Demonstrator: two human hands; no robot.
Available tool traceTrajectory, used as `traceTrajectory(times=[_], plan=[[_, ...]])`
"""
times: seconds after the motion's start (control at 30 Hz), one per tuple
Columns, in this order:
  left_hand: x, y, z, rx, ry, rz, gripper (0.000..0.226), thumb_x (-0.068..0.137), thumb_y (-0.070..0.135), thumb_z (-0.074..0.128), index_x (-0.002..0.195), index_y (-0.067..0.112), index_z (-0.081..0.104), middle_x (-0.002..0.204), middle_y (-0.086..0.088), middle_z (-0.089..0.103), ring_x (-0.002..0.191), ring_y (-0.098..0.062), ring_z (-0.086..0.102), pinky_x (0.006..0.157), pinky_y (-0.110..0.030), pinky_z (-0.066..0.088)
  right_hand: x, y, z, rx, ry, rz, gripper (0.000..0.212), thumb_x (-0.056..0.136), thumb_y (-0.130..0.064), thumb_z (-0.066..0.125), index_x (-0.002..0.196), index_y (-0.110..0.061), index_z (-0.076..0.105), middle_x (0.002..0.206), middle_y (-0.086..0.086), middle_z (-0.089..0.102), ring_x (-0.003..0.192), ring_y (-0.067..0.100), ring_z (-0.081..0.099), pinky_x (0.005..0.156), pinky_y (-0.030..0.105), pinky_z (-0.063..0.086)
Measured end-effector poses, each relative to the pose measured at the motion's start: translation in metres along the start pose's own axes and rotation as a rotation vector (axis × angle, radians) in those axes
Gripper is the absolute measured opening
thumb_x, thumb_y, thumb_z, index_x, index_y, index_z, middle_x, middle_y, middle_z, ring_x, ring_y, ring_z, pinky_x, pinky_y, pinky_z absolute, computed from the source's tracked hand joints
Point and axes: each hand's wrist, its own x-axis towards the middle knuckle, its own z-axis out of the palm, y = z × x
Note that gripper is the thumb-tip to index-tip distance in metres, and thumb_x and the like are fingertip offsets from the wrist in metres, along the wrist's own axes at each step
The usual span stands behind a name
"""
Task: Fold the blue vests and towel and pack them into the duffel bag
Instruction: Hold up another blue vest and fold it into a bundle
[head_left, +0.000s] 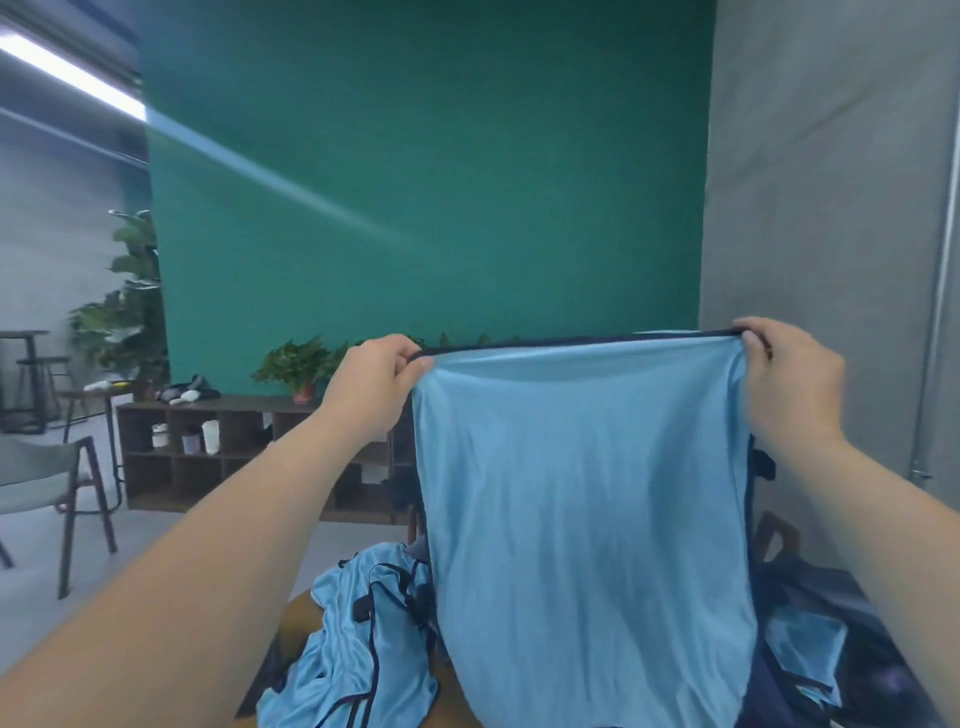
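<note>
**A:** How far along is the packing?

**B:** Somewhere in the early or middle part, I'd judge. One blue vest (582, 519) hangs in the air, spread out flat and not yet folded.

**A:** How is it held?

**B:** The left hand (371, 387) pinches the dark-trimmed top edge at its left corner, and the right hand (792, 387) pinches the same edge at the right corner. On both, the fingers curl round the hem. The edge is taut between them and the cloth drops down over the desk (298, 618).

**A:** What is waiting?

**B:** A crumpled pile of vests (358, 654) lies on the desk, near and to the left of the held one. None of it is folded, and the dark trims are tangled.

**A:** And the bag?

**B:** The duffel bag (800, 587) sits at the near right, dark and partly hidden behind the held vest and the right forearm. A flat light blue piece (805, 644) shows there. It is probably something already packed, though I cannot tell whether it is a vest or the towel.

**A:** So what is left?

**B:** This vest needs folding and packing, then the whole pile. The towel too, if that blue piece isn't it.
</note>
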Motion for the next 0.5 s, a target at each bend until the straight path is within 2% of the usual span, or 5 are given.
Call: traceTrajectory(times=[0.07,0.17,0.27,0.4,0.5], plan=[[0.003,0.006,-0.002,0.036,0.094,0.023,0.033,0.109,0.041,0.052,0.086,0.018,0.057,0.065,0.001,0.057,0.062,-0.021,0.053,0.056,-0.034,0.035,0.004,-0.010,-0.002,-0.051,0.043,-0.062,0.032,0.110,-0.016,0.042,0.130,-0.013,0.067,0.125,0.010,0.067,0.112,0.033,0.061,0.099,0.037,0.043],[0.006,0.005,-0.004,0.057,0.033,-0.013,0.037,0.110,0.038,0.048,0.082,0.015,0.053,0.067,-0.003,0.055,0.063,-0.024,0.050,0.055,-0.036,0.033,0.006,-0.009,0.005,-0.174,-0.171,-0.071,0.040,0.108,-0.009,0.038,0.142,-0.016,0.055,0.134,0.013,0.057,0.117,0.039,0.056,0.099,0.048,0.047],[0.005,0.001,-0.002,0.001,-0.055,-0.064,0.021,0.108,0.031,0.055,0.095,0.016,0.060,0.073,-0.002,0.057,0.065,-0.020,0.050,0.057,-0.032,0.036,-0.004,0.001,0.013,-0.228,-0.339,-0.043,0.045,0.103,-0.002,0.041,0.143,-0.018,0.055,0.134,0.013,0.058,0.117,0.039,0.056,0.096,0.046,0.049],[-0.001,-0.012,0.009,-0.012,-0.039,-0.122,0.012,0.106,0.030,0.060,0.106,0.019,0.064,0.084,-0.001,0.065,0.076,-0.015,0.058,0.065,-0.031,0.043,-0.021,0.003,0.016,-0.096,-0.277,0.036,0.030,0.110,-0.016,0.042,0.129,-0.014,0.066,0.125,0.010,0.068,0.113,0.031,0.059,0.094,0.038,0.047],[-0.004,-0.023,0.016,0.007,-0.024,-0.162,0.012,0.105,0.029,0.061,0.108,0.018,0.065,0.084,0.000,0.067,0.080,-0.015,0.060,0.074,-0.033,0.047,-0.026,0.003,0.017,0.008,-0.323,0.095,0.027,0.110,-0.020,0.047,0.124,-0.019,0.069,0.119,0.003,0.072,0.104,0.020,0.059,0.090,0.029,0.043]])
